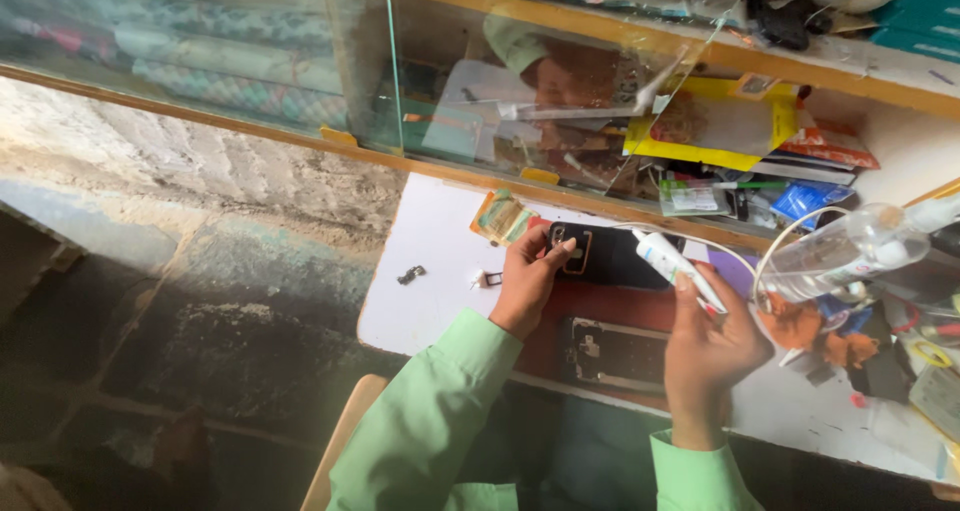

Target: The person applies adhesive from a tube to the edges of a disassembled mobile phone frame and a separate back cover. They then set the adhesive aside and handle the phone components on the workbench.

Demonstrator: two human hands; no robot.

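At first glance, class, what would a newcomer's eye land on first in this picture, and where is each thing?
Near the middle, the left hand holds a black phone above a white table, while the right hand holds a small white tube with its tip by the phone. An opened phone frame lies below on a red mat, and a clear plastic bottle lies at the right.

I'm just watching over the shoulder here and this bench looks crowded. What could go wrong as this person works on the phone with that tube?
The left hand grips the black phone back only at one end, so it could tip. The white tube in the right hand points at the phone; too much squeezed out might smear. The clear plastic bottle lies close beside that hand and could be knocked. Small loose parts sit near the bench edge.
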